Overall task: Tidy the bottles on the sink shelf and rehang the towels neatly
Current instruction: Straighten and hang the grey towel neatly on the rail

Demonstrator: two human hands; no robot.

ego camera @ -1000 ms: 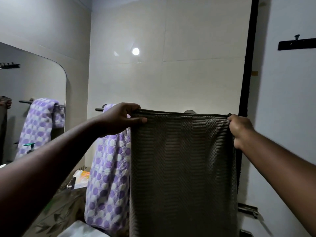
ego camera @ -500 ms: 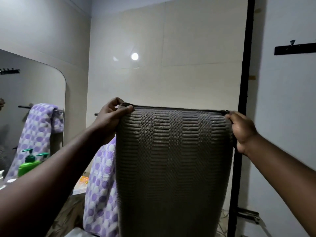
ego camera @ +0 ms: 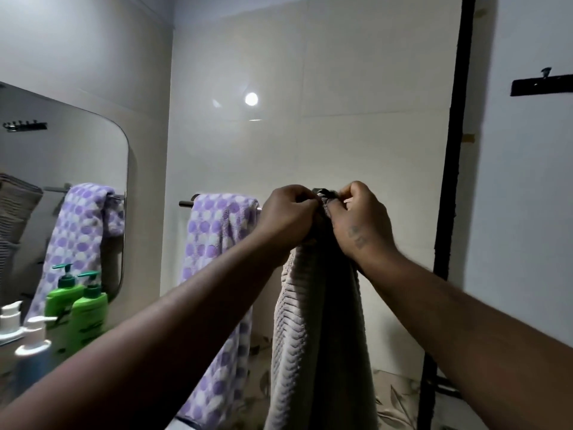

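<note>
Grey towel (ego camera: 310,321) hangs doubled, top corners pinched together by left hand (ego camera: 288,215) and right hand (ego camera: 359,218) at rail (ego camera: 186,203) height; seemingly not yet draped. Spotted towel (ego camera: 220,243) already hung (somewhat bunched). Bottles (ego camera: 86,305) stand grouped by the mirror (ego camera: 62,150), probably tidied.

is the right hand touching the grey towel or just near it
Touching. The head view shows the right hand pinching the bunched top edge of the grey towel between thumb and fingers.

Ribbed grey cloth towel (ego camera: 297,330) hangs below the left hand (ego camera: 286,217), dotted terry towel (ego camera: 217,243) left of it, against glossy wall tiles (ego camera: 356,88).
</note>
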